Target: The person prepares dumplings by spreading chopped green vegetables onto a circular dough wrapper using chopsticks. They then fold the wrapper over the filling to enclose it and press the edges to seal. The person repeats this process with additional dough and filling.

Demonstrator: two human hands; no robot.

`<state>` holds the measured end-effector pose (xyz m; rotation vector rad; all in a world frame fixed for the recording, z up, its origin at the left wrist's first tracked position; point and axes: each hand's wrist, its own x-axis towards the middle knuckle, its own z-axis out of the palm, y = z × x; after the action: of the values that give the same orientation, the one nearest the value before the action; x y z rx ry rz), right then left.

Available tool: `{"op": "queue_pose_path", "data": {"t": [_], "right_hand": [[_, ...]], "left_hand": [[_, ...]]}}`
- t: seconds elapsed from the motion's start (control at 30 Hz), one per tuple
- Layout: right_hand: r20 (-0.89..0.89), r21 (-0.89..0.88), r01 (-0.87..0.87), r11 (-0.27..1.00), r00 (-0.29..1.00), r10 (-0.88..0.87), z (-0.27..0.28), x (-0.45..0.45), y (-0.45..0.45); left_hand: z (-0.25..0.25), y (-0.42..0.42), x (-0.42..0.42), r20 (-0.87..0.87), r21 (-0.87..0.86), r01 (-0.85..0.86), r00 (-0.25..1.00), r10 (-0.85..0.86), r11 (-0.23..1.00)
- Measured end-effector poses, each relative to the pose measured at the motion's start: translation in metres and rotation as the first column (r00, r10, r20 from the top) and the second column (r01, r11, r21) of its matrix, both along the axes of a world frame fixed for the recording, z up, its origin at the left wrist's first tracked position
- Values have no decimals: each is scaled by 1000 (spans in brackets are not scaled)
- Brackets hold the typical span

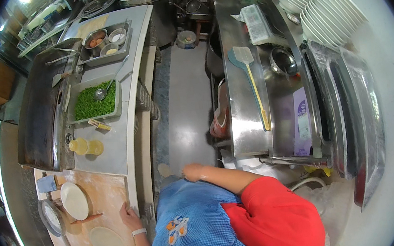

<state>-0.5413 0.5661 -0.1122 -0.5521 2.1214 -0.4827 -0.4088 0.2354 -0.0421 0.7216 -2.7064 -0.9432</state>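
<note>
My left hand, with a white band at the wrist, is at the edge of the floured wooden board, its fingers curled; whether it grips anything is unclear. Near it lies a flat round of dough, and farther left a white oval dough piece or plate. Between them is a thin reddish-brown wooden stick. My right hand is bent in front of the blue checked apron, its fingers mostly hidden. A round pan with white powder sits at the board's far left side.
Ahead on the left counter stand a yellow squeeze bottle, a tub of chopped greens, a tray of bowls and a flat griddle. Across the aisle, a steel counter holds a fly swatter; stacked plates stand beyond.
</note>
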Motion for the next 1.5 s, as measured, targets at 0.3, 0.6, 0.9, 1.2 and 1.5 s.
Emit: {"op": "queue_pose_path", "data": {"t": [0.3,0.6,0.9,1.2,1.5], "right_hand": [[-121,-243,107,964,983,-140,8,-41,8],[-20,-548,82,832,994,-111,77,-156,-88],[670,-718,525,457,699,249,92,-198,-212],[913,-407,669,622,324,248,162,-189,-259],[841,-541,584,605,395,370,216,-248,-240]], "left_hand": [[10,36,-118,-80,365,300,953,-292,881],[55,35,-220,-48,464,409,897,-439,785],[106,31,-260,-585,-156,391,704,-404,907],[76,7,-241,-611,-269,280,690,-388,922],[56,35,-251,-536,-262,-184,844,16,947]]}}
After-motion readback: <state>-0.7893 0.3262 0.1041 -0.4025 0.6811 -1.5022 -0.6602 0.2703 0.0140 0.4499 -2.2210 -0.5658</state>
